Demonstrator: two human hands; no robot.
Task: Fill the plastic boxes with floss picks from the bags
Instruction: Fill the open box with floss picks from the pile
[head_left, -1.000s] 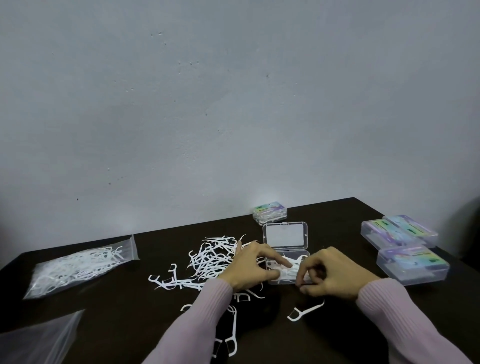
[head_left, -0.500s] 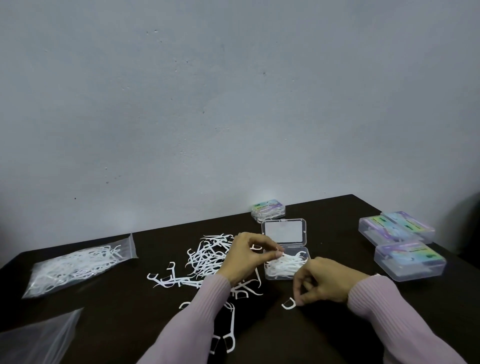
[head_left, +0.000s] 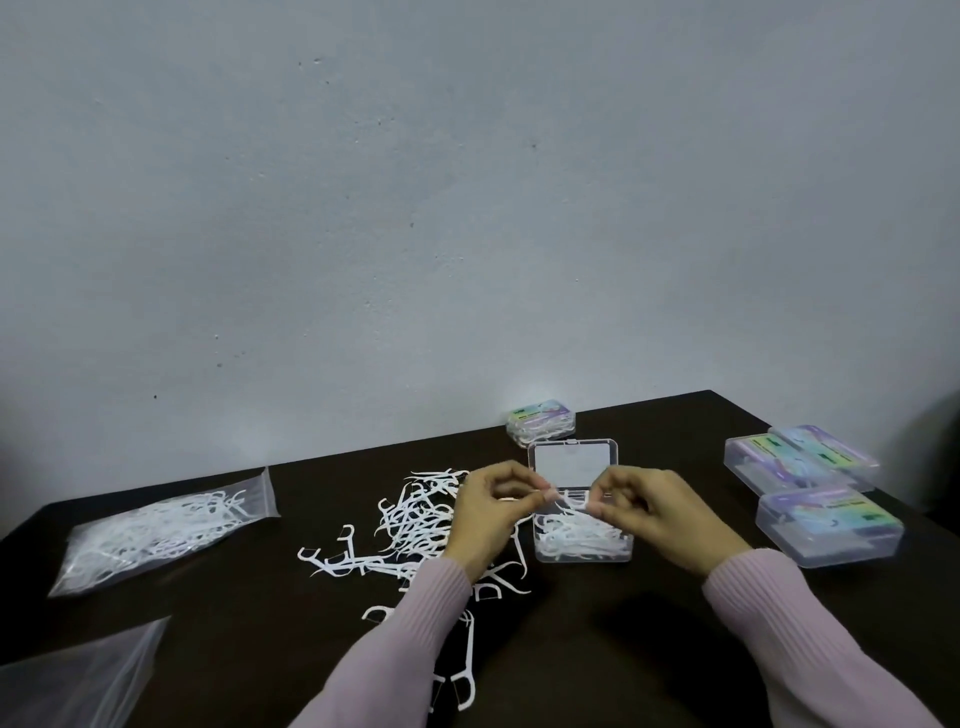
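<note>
Against a bare grey wall, on a dark table (head_left: 675, 649), both hands meet above the open box (head_left: 582, 540): the left hand (head_left: 485, 512) and right hand (head_left: 649, 512) each curl thumb and forefinger into a pinch on a floss pick (head_left: 569, 501) held between them, just over the heap of white picks inside. That clear, hard-sided box looks roughly full, its hinged lid (head_left: 573, 462) lying back just beyond the fingertips. Directly under and left of the left fingers sprawls the loose pile (head_left: 415, 525) of thin, hooked plastic picks, many not yet boxed. Well to the right of the right hand sit three closed boxes (head_left: 810, 493) with pastel labels, and a fourth box (head_left: 541, 423) stands just past the lid; whether all are filled cannot be told. Far left of the hands lies a crinkled clear zip bag (head_left: 156, 530), still stuffed with picks, and a seemingly empty bag (head_left: 78, 680) at the near corner. Judged from this, several boxes are done and plenty of stock remains.
</note>
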